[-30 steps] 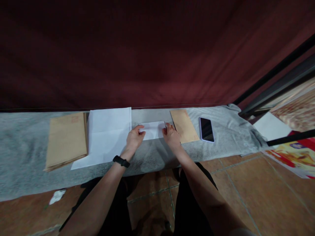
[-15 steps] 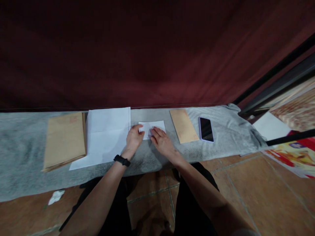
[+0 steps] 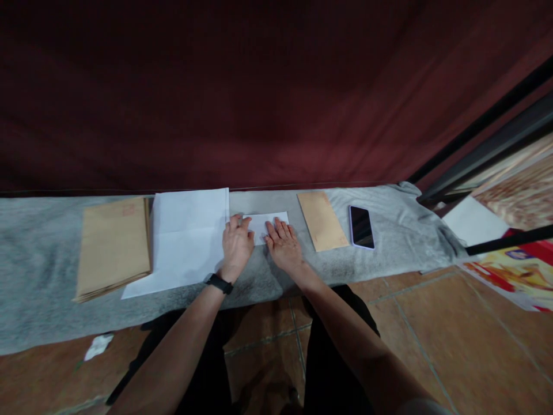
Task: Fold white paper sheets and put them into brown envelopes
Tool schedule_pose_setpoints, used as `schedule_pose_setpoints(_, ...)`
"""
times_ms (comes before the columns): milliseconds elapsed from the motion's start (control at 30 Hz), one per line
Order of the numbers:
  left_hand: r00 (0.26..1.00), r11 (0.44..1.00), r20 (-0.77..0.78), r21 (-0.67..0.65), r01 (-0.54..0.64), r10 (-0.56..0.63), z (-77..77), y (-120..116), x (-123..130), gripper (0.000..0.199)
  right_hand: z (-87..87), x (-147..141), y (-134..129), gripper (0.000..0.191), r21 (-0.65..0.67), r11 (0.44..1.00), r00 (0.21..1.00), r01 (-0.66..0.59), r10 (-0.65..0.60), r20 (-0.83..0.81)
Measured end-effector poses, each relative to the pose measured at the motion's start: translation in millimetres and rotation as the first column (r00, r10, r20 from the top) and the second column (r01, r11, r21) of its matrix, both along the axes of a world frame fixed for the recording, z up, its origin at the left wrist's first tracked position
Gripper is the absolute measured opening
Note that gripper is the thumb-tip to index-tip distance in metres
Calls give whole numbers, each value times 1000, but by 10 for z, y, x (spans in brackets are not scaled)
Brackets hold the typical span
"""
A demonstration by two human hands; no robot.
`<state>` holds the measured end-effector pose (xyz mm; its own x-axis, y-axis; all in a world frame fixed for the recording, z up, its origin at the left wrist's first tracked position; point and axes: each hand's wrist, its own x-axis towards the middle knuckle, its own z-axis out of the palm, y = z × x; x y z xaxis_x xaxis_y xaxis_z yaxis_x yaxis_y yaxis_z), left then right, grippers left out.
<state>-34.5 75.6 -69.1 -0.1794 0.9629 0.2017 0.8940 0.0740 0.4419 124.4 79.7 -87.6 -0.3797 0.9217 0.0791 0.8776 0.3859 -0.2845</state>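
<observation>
A small folded white paper point(image 3: 260, 223) lies on the grey cloth, partly covered by both hands. My left hand point(image 3: 237, 242) rests on its left end with fingers apart and slightly bent. Flat on the right part of the paper is my right hand point(image 3: 283, 242), its fingers spread. To the left, large white sheets point(image 3: 190, 236) with a crease lie beside a stack of brown envelopes point(image 3: 114, 245). A single brown envelope point(image 3: 323, 222) lies right of my right hand.
A phone point(image 3: 362, 227) with a dark screen lies at the right on the grey cloth point(image 3: 401, 230). Behind hangs a dark red curtain point(image 3: 276, 115). A crumpled white scrap point(image 3: 99, 346) is on the tiled floor. Black bars and a printed box stand at the right.
My left hand has opened from a near pinch at the paper's left end and turned flatter. My right hand's fingers have spread and shifted slightly right on the paper.
</observation>
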Motion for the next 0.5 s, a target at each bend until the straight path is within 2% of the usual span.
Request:
schedule_pose_setpoints(100,991,990,-21,45,137,-136,-67,0,88,43,-4,3,-3,53,-2,1000,1000,-17,17,13)
schedule_pose_setpoints(233,951,951,-34,-47,305,-307,-168,-32,267,51,-16,22,1,53,-6,999,998,-54,54,38)
schedule_pose_setpoints(300,947,950,-86,-85,302,-309,-192,-60,336,57,-31,29,18,55,2,999,998,-50,50,45)
schedule_pose_setpoints(500,949,969,-217,-149,197,-227,-214,-55,386,66,-96,57,122,54,48,999,999,16,-17,35)
